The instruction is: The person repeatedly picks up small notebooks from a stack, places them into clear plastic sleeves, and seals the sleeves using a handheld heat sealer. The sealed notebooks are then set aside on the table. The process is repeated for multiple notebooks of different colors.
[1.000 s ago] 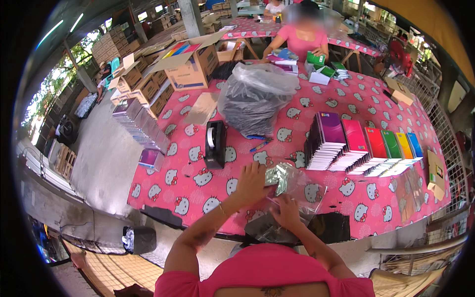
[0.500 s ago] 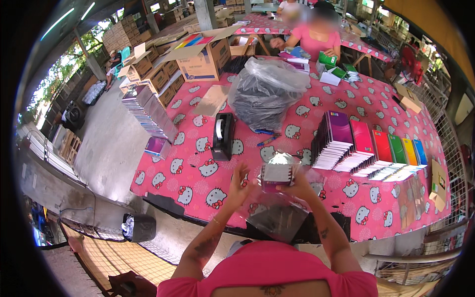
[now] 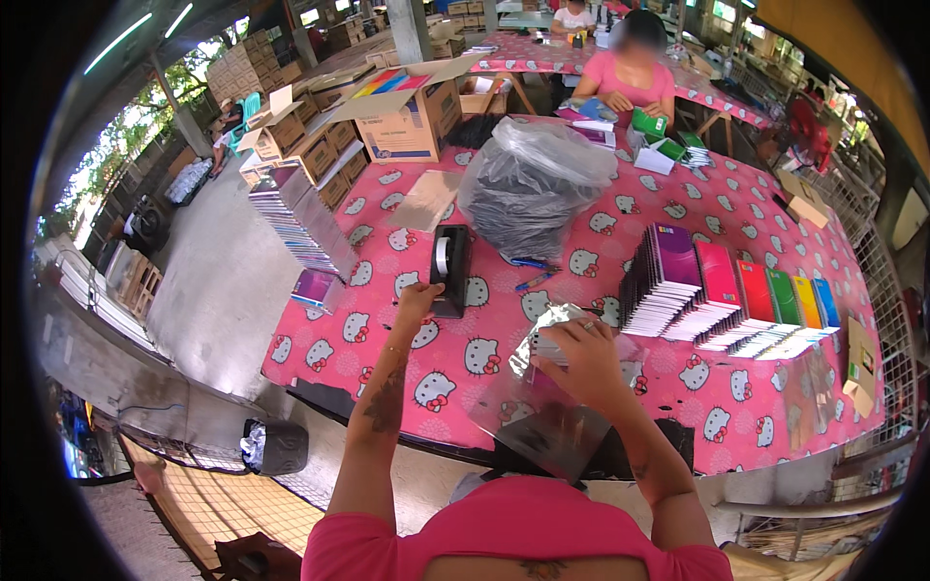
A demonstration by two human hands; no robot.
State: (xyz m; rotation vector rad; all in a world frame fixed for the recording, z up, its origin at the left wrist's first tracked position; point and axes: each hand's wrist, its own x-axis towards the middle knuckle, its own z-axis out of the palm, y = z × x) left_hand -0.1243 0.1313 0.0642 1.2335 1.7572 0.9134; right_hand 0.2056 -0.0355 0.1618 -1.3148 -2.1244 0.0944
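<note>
My left hand (image 3: 418,302) is at the near left edge of a black tape dispenser (image 3: 451,271) with a pale roll. Its fingers are bunched together, and anything between them is too small to make out. Palm down, my right hand (image 3: 588,366) lies over a sheet of clear plastic (image 3: 528,426) with its fingers stretched out and apart. Beneath that hand is a small spiral notebook or stack of them, mostly hidden by the hand and the shiny film. The plastic spreads toward me over the table's front edge.
Spiral notebooks (image 3: 675,259) in several colours stand in rows at right. A wrapped notebook stack (image 3: 300,228) rises at the left edge. A large plastic bag (image 3: 533,189), pens (image 3: 533,263) and an open carton (image 3: 402,126) lie beyond. Across the table (image 3: 465,426) sits another person (image 3: 630,82).
My left hand has moved away from the notebook to the tape dispenser. My right hand has turned from gripping the notebook's side to lying over the plastic on top.
</note>
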